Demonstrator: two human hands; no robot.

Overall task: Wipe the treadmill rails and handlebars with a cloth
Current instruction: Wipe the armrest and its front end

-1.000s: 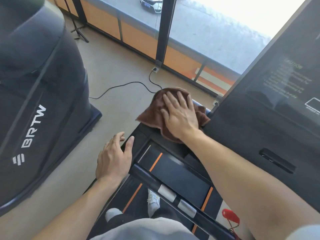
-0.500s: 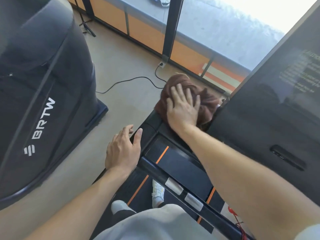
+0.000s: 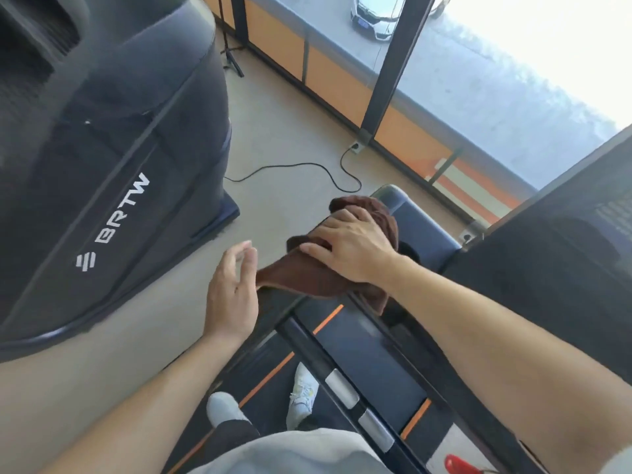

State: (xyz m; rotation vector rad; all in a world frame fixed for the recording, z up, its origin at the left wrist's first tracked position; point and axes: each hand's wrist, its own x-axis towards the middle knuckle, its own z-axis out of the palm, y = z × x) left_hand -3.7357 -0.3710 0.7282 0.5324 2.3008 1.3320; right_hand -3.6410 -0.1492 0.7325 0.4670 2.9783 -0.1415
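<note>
A brown cloth lies bunched over the left handrail of the black treadmill. My right hand presses flat on top of it, fingers spread and pointing left. My left hand hovers just left of the cloth with relaxed fingers, holding nothing; whether it touches the rail I cannot tell. The front crossbar with two silver grip pads runs diagonally below the hands. The console rises dark at the right.
A second black machine marked BRTW stands close on the left. A power cable runs over the floor to a socket by the window post. My white shoe stands on the belt; a red safety clip hangs lower right.
My right hand has dragged the cloth back and leftward along the rail and turned its fingers to the left. My left hand has lifted beside the cloth.
</note>
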